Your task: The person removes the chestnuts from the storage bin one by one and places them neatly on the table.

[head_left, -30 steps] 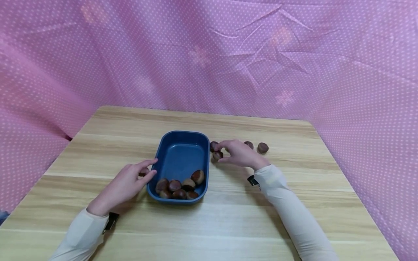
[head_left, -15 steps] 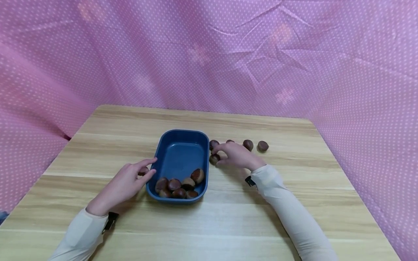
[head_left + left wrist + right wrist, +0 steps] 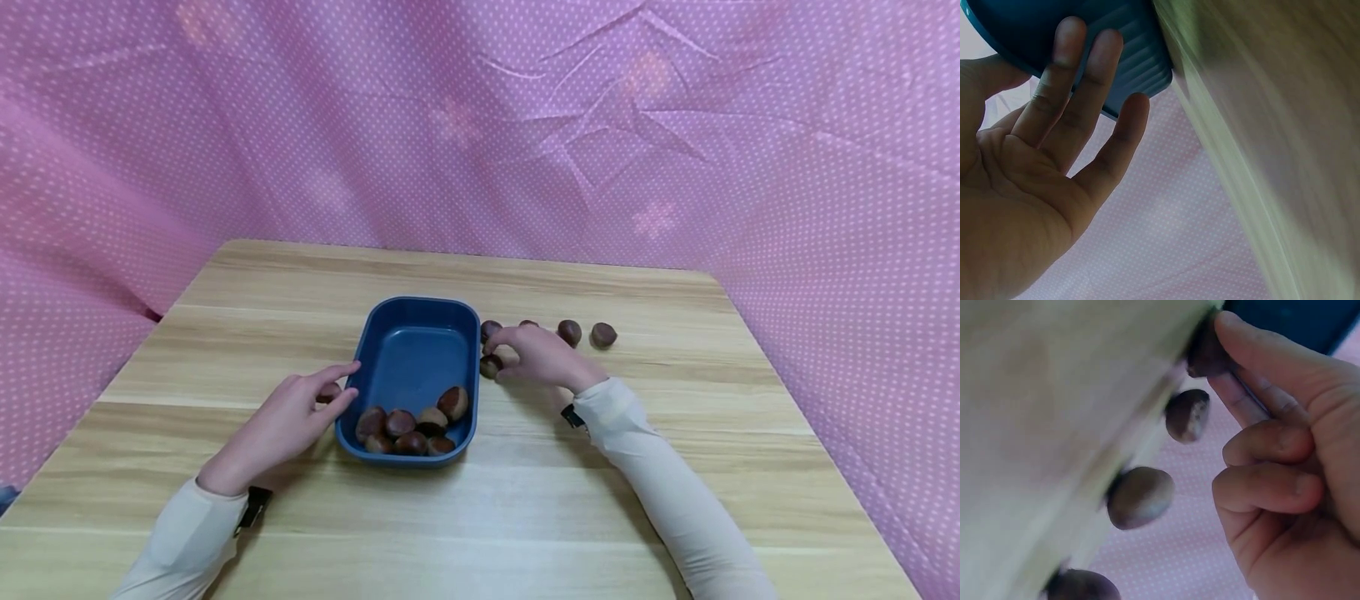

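Observation:
A dark blue rectangular box (image 3: 420,379) stands on the table, several brown chestnuts (image 3: 401,423) gathered at its near end. My left hand (image 3: 288,421) rests against the box's left side, thumb and forefinger at the rim. In the left wrist view its other fingers (image 3: 1105,56) lie loosely straight along the ribbed outer wall. My right hand (image 3: 543,358) pinches a chestnut (image 3: 491,367) between thumb and fingers, low over the table beside the box's right wall. The right wrist view shows this chestnut (image 3: 1207,353) partly covered by the thumb.
Behind the right hand, several more chestnuts (image 3: 569,333) form a loose row rightward from the box. One of them (image 3: 528,323) is mostly hidden by the hand. Pink dotted cloth (image 3: 465,125) hangs behind the wooden table (image 3: 525,525) and along its sides.
My right hand has shifted slightly left with its chestnut, closer to the box wall. More of the row behind it shows. The left hand and box have stayed nearly still.

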Demonstrator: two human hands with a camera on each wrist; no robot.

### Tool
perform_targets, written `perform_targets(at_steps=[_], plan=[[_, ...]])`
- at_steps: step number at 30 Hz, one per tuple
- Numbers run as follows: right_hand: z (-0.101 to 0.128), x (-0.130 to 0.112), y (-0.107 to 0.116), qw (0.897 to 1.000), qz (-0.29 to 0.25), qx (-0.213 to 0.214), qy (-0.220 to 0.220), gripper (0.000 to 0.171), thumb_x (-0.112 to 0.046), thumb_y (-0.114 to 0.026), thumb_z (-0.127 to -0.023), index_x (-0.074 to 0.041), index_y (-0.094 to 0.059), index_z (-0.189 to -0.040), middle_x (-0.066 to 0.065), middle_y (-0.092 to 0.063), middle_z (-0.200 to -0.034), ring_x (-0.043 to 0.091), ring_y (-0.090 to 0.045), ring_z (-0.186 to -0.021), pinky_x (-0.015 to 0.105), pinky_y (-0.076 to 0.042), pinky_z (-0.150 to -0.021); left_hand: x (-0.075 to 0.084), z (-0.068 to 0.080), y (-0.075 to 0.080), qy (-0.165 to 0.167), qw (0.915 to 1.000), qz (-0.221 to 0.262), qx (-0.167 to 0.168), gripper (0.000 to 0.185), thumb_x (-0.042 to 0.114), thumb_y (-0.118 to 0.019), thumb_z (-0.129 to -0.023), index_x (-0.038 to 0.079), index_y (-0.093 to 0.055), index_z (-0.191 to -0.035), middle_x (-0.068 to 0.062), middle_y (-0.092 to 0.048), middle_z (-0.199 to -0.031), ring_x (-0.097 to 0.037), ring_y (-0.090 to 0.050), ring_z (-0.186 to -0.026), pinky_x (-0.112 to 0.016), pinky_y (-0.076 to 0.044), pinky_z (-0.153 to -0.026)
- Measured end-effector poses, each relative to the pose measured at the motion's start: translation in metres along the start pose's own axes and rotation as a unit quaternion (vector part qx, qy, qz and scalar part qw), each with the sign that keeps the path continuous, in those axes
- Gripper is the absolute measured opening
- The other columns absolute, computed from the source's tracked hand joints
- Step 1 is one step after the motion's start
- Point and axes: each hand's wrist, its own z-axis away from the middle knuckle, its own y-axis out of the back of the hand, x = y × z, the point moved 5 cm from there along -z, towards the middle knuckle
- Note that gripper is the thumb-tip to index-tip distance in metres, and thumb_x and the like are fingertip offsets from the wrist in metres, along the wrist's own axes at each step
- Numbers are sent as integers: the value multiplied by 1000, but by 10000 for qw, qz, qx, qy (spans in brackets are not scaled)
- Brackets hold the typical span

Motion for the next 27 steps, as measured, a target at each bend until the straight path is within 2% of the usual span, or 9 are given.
perform_targets(at_steps=[4, 7, 10, 13, 15, 20, 24, 27], plan=[[1, 1, 11, 9990, -410, 195, 2, 35, -12, -79, -91, -7, -70, -124, 7, -71, -126, 27, -67, -114, 41, -52, -96, -1, 0, 0, -6, 10000, -20, -2, 46, 22, -57, -107, 0, -52, -147, -7, -78, -103, -12, -61, -75, -36, -46, -73], [3, 1, 25, 9953, -895, 370, 26, 34, -12, -78, -91, -8, -71, -124, 8, -72, -123, 30, -67, -93, 39, -52, -82, -2, 0, 0, -27, 10000, -5, 25, 46, 23, -57, -107, 0, -53, -147, -7, -78, -104, -11, -63, -77, -36, -46, -72], [4, 0, 40, 9914, -1217, 476, 58, 32, -14, -79, -91, -12, -72, -122, 6, -74, -115, 27, -59, -70, 34, -47, -67, -2, 0, -1, -64, 10000, 46, 29, 46, 23, -57, -107, 0, -53, -147, -6, -78, -104, -15, -68, -84, -37, -47, -74], [2, -5, 52, 9908, -1269, 444, 136, 32, -18, -78, -93, -16, -71, -123, 1, -72, -112, 21, -51, -61, 31, -42, -60, -3, -1, -2, -71, 9999, 73, 31, 46, 22, -57, -106, 0, -53, -147, -5, -78, -102, -22, -72, -95, -39, -49, -77], [-2, -11, 56, 9921, -1181, 361, 214, 32, -22, -78, -93, -18, -71, -125, -2, -71, -110, 18, -48, -62, 30, -40, -60, -4, -1, -2, -58, 9999, 80, 43, 46, 22, -58, -106, 0, -53, -147, -4, -78, -101, -26, -72, -100, -41, -50, -79], [-15, -30, 62, 9925, -1105, -27, 518, 35, -25, -79, -92, -22, -71, -126, -6, -71, -112, 19, -48, -65, 32, -40, -62, -5, -2, 0, 1, 9999, 119, 48, 46, 20, -58, -106, 1, -52, -147, -8, -77, -104, -24, -72, -97, -45, -52, -82], [-25, -49, 59, 9901, -1026, -503, 817, 37, -25, -79, -92, -20, -71, -127, -6, -73, -116, 17, -52, -66, 28, -43, -63, -6, -3, 0, -8, 9999, 115, 8, 46, 22, -57, -106, 1, -52, -147, -6, -77, -104, -21, -71, -94, -43, -50, -81], [-34, -64, 53, 9856, -981, -908, 1035, 36, -24, -79, -92, -18, -71, -127, -2, -73, -118, 15, -51, -64, 27, -44, -66, -6, -3, -1, -42, 9999, 93, 15, 46, 22, -57, -106, 1, -52, -147, -2, -77, -100, -22, -71, -96, -41, -49, -80]])
